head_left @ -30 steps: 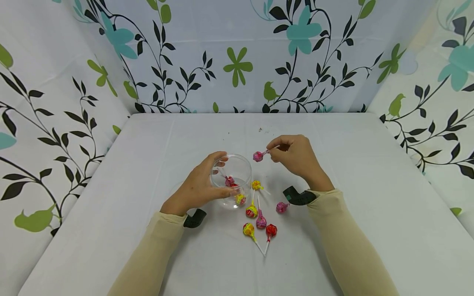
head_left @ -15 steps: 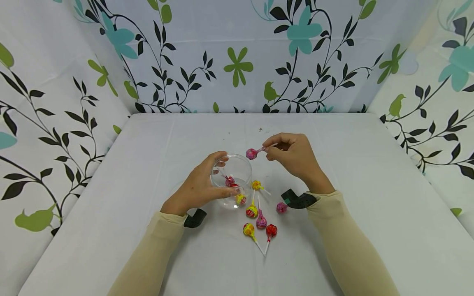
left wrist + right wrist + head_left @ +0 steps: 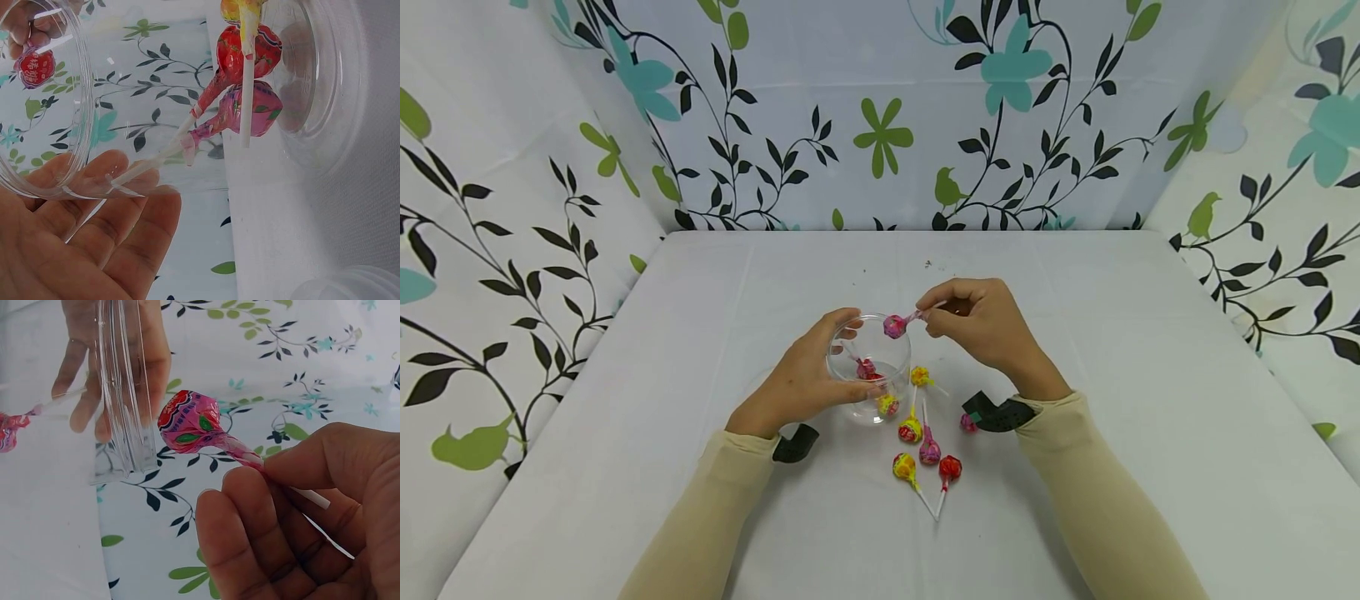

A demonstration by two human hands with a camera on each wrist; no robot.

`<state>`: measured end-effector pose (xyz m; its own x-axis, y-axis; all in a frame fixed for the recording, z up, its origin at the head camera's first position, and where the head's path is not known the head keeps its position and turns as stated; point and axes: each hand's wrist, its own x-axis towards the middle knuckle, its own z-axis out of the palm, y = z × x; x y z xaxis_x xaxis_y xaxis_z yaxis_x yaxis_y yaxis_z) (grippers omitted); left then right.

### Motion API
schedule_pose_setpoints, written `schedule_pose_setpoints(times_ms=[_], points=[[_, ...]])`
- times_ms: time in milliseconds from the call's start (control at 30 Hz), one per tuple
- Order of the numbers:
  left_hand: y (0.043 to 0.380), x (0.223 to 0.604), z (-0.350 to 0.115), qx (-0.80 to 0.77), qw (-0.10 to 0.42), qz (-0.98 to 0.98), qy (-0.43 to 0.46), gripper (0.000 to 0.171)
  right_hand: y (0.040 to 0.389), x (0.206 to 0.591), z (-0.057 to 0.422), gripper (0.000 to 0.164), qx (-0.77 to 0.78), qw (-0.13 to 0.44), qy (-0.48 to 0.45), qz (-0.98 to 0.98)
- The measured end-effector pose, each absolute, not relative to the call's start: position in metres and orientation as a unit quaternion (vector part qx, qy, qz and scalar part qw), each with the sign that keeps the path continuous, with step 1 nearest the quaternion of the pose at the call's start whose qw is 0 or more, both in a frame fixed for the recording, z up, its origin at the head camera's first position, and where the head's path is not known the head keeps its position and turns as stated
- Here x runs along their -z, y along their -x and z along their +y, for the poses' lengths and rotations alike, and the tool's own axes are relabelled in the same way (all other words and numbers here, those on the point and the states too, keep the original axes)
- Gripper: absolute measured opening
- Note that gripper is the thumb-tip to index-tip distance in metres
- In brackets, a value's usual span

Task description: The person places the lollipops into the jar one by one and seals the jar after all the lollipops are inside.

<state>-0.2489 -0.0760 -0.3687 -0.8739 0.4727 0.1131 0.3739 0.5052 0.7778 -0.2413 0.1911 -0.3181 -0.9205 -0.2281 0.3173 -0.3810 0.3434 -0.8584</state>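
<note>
Head view, near edge: two arms in beige sleeves w/ black wrist mounts, over a white counter (image 3: 1150, 375).
Loose lollipops: yellow-red one (image 3: 903, 466) & red one (image 3: 950, 467) nearest, sticks meeting in a V; pink one (image 3: 929, 451) & yellow one (image 3: 910, 428) just behind; another pink head partly hidden by the right wrist mount.
Left hand (image 3: 801, 379): fingers curled round a clear jar (image 3: 869, 367) lying on its side, mouth toward the right hand; lollipops inside, red & pink heads seen in left wrist view (image 3: 250, 50).
Right hand (image 3: 981, 321): thumb & fingers pinch the stick of a pink lollipop (image 3: 895, 326), head at the jar rim, not inside yet; right wrist view shows it just beside the rim (image 3: 190, 422).
In the way: nothing btwn lollipop & jar mouth.
Far: small dark specks (image 3: 928, 264) on counter.
Room: floral cloth walls (image 3: 880, 125) on three sides, black vines, teal & green flowers.
</note>
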Motion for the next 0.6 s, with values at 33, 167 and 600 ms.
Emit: schedule_pose_setpoints(times_ms=[33, 167, 600], points=[[0.2489, 0.3687, -0.0761, -0.433, 0.057, 0.866, -0.245, 0.103, 0.2409, 0.3178, 0.1908, 0.011, -0.542, 0.069, -0.187, -0.817], [0.2490, 0.3687, -0.0766, -0.435, 0.059, 0.865, -0.243, 0.103, 0.2397, 0.3166, 0.1893, 0.010, -0.541, 0.059, -0.192, -0.817], [0.2485, 0.3688, -0.0759, -0.436, 0.059, 0.864, -0.243, 0.103, 0.2382, 0.3183, 0.1854, 0.013, -0.527, 0.042, -0.208, -0.823]])
